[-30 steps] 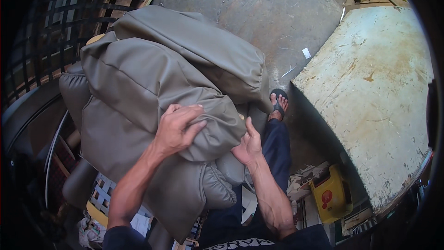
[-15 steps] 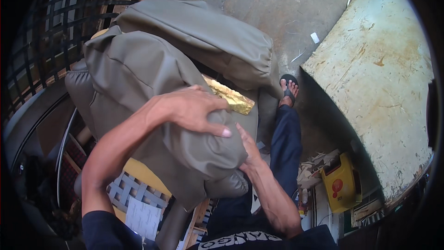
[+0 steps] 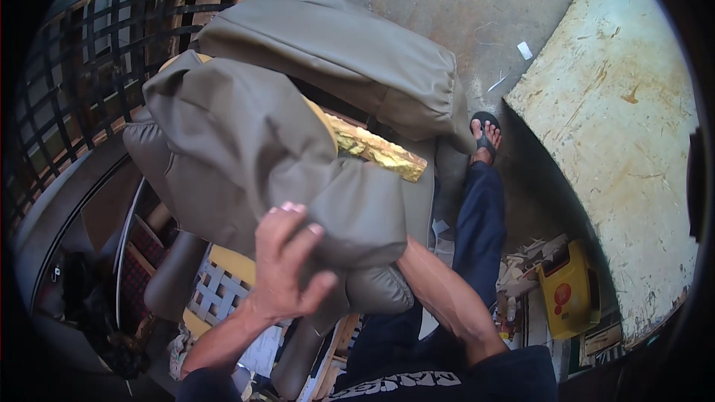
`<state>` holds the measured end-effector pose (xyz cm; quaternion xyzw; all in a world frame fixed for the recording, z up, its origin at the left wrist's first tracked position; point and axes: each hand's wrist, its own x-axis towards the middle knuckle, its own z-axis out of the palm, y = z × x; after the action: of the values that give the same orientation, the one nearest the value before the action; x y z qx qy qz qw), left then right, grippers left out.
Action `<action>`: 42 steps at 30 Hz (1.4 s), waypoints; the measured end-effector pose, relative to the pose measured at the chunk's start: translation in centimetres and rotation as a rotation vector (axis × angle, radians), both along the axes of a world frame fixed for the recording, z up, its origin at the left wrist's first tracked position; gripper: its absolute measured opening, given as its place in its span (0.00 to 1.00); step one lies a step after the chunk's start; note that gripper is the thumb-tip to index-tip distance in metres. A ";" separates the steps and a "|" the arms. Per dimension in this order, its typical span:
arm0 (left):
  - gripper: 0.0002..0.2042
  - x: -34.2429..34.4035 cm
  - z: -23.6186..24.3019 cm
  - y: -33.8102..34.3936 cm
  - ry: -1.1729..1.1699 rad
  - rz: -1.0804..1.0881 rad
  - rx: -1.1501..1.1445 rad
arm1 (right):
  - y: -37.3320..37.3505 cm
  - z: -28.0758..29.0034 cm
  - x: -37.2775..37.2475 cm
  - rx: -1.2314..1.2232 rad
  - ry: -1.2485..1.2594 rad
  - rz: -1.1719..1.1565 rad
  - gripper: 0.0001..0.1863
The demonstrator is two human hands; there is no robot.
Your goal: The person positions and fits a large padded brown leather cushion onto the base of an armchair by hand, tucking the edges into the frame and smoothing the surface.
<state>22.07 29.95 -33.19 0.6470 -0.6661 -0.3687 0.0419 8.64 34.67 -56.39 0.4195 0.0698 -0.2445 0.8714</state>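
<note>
A grey-brown leatherette cover (image 3: 231, 134) lies in loose folds over a sofa arm. My left hand (image 3: 287, 264) is at its near side, fingers bent and apart, with the fingertips against the cover or just above it. Of my right arm (image 3: 450, 290) only the forearm shows; the hand is hidden beneath the cover's near right part, so its grip cannot be seen. Beyond the cover a rough, yellowish foam-edged strip (image 3: 380, 150) sticks out. A second padded part in the same leatherette (image 3: 335, 59) lies behind it, gathered at its right end.
Black webbing straps (image 3: 82, 67) cross a wooden frame at the left. Grey woven webbing (image 3: 216, 290) shows below the cover. A worn, pale board (image 3: 611, 126) stands on the right, with a yellow container (image 3: 567, 290) near it. My sandalled foot (image 3: 485, 134) is on the floor.
My left hand has come off the top of the cover and moved toward me. My right hand has slid under the cover, out of sight. More of the foam strip shows.
</note>
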 end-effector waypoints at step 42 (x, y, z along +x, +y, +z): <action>0.12 0.9 -12.8 6.9 -0.114 0.047 -0.332 | -8.4 -9.3 -10.7 -1.102 0.731 1.106 0.20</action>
<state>22.98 36.82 -45.95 0.6662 -0.7040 -0.2154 0.1190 -2.08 26.22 -65.69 -0.2626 0.4116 0.0963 0.8674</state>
